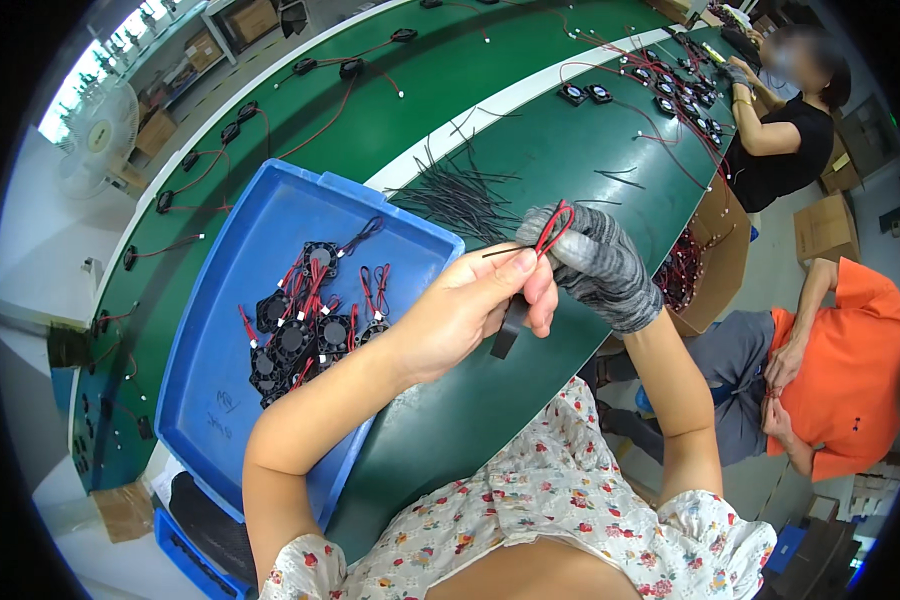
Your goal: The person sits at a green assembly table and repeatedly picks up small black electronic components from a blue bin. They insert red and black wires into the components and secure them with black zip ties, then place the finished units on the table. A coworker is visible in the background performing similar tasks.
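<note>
I see the left hand (485, 300) pinching a tie (500, 252); the right hand (610, 265) clamps the red wire (566, 216) between them. Fingers hide the wire's ends and partly cover a dark strip (508, 332).

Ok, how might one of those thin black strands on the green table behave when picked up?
The black strands look very thin, so each is probably light. Most lie nearly straight, suggesting mild springiness rather than limpness. They overlap, so lifting one may drag neighbours.

Red wire loop (546, 233) between fingers (541, 284)
</note>
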Tool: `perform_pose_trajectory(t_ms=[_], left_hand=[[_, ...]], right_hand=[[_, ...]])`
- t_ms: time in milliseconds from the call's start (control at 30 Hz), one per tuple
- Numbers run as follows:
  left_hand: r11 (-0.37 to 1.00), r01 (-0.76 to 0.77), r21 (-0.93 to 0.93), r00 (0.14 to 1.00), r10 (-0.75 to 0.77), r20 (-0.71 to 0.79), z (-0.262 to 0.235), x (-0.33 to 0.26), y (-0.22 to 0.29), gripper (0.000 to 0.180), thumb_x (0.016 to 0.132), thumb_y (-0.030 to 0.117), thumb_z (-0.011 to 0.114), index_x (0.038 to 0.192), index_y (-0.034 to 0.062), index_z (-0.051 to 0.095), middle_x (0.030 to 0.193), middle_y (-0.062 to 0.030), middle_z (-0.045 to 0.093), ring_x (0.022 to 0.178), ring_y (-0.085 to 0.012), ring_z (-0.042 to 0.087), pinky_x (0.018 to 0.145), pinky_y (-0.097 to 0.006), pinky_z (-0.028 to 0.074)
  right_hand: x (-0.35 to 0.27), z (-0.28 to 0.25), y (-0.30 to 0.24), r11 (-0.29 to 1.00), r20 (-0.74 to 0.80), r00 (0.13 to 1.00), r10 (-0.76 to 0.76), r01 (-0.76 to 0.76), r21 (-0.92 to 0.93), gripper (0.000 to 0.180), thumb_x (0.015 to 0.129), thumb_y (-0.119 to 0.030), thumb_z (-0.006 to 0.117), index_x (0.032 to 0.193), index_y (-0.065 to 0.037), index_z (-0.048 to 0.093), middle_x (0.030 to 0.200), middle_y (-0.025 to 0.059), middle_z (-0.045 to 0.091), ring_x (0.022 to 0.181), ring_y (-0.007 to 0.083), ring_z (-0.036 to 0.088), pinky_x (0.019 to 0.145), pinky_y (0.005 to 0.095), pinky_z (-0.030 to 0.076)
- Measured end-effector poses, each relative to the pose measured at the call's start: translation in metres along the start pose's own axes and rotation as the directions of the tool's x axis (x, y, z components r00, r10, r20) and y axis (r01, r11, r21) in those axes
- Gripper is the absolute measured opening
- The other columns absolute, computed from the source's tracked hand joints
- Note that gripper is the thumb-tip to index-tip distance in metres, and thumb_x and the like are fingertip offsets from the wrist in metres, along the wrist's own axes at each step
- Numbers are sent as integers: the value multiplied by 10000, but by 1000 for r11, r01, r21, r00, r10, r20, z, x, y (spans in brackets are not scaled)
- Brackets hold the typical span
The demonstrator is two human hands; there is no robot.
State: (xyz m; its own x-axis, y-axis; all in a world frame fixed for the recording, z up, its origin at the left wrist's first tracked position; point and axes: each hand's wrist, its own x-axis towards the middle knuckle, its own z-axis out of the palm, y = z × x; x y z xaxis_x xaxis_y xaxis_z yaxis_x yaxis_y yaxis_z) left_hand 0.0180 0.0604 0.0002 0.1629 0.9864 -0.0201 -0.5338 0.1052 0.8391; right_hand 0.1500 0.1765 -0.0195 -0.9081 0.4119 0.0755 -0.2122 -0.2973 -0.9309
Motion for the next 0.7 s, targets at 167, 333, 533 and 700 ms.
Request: perform_pose_trajectory(t_ms=[167, 333, 533, 700], left_hand=[[999, -6, 44, 1000, 7, -26, -3, 0, -1, 300, 934, 278, 341, 739, 68, 429, 695, -42, 489, 668, -138, 489, 655, -268, 412], [998, 9, 65, 1000, -7, -22, -5, -1, -2, 286, 930, 271, 351, 772, 54, 449, 702, -45, 493, 662, -141, 496, 649, -265, 413], [998, 64, 14, 996, -63, -59, 1, -2, 7, 291, 925, 262, 364, 749, 43, 435, 664, -46, 461, 614, -160, 480, 628, -273, 399], [989, 6, 147, 999, 0, -42, -5, -1, 5, 333, 921, 277, 386, 688, 42, 423, 600, -33, 432, 547, -133, 455, 551, -254, 386]], right_hand=[[1, 7, -1, 999, 12, 1000, 2, -2, 44, 265, 834, -174, 524, 1018, 17, 532, 757, 109, 606, 692, 168, 593, 673, 268, 473], [3, 5, 4, 992, 31, 998, 47, -51, 115, 283, 830, -195, 536, 1009, 22, 512, 724, 116, 601, 636, 186, 602, 613, 270, 490], [3, 3, 6, 998, 12, 999, 30, -30, 47, 278, 824, -230, 551, 973, 4, 532, 724, 82, 600, 649, 155, 592, 602, 249, 478], [6, 6, 1, 1000, 42, 999, 7, -6, -25, 219, 820, -226, 560, 907, -25, 574, 746, 39, 603, 679, 106, 553, 618, 214, 440]])
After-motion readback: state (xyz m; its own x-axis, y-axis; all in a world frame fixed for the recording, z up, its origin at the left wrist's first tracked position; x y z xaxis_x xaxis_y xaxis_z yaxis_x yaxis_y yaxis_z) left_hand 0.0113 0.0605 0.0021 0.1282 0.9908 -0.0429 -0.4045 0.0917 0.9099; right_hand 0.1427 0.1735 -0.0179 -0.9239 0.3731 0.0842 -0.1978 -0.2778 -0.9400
